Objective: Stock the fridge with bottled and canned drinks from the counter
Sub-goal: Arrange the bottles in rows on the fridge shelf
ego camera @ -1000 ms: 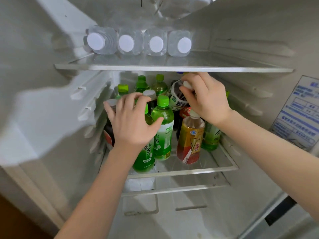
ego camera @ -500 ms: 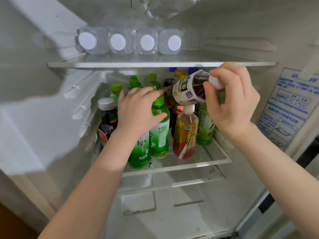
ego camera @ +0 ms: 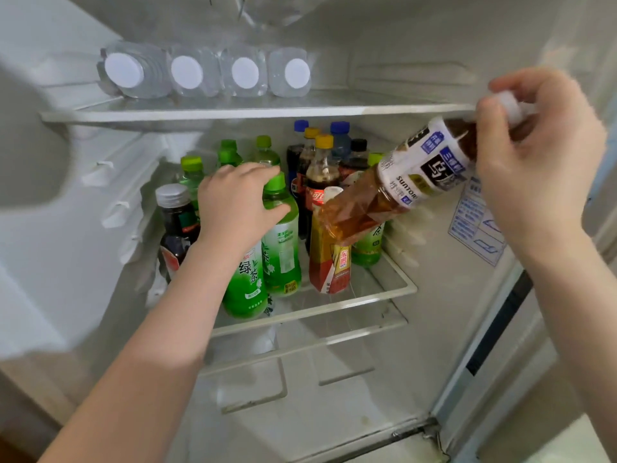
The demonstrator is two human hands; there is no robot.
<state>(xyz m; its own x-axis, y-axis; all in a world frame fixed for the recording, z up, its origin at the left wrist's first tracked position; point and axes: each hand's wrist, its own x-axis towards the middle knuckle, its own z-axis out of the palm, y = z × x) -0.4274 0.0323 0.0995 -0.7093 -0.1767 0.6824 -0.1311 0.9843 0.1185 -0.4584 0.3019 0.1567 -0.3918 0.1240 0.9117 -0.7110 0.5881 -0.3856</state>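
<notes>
Right hand (ego camera: pixel 541 175) is clamped round the neck of the oolong tea bottle (ego camera: pixel 417 175). The bottle is tilted, with its base just above the amber tea bottle (ego camera: pixel 330 259) and its cap end up and to the right of it. Left hand (ego camera: pixel 237 202) is curled over the top of the green tea bottle (ego camera: pixel 245 282), just left of the amber one; use that hold to steady the row. Swing the base right-front of the amber bottle, stand it upright, then lower it onto bare shelf (ego camera: pixel 334 307). Don't clip the amber cap, it'd likely tip.
</notes>
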